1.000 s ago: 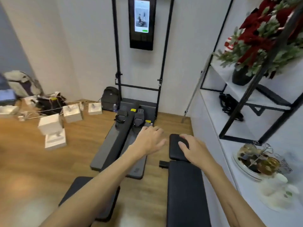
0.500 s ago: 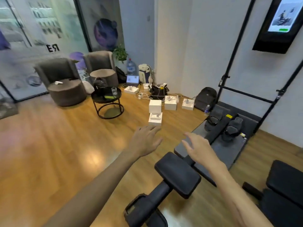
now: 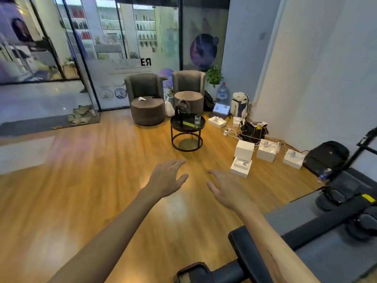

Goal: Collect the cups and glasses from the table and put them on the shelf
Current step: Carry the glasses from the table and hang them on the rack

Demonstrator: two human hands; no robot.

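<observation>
A clear glass [image 3: 197, 119] stands on a small round black table [image 3: 177, 123] across the room, beside a yellow-green strip and a dark object. My left hand [image 3: 166, 179] and my right hand [image 3: 225, 187] are stretched out in front of me over the wooden floor, both empty with fingers spread. The table is well beyond both hands. The shelf is out of view.
Two grey armchairs [image 3: 146, 99] stand behind the table by a glass wall. White boxes [image 3: 243, 150], cables and bags lie along the right wall. A black backpack [image 3: 326, 157] and a dark exercise machine [image 3: 326, 217] fill the lower right.
The view has swung left from the shelf and exercise bench to the lounge corner with the table. Both hands stay raised and empty.
</observation>
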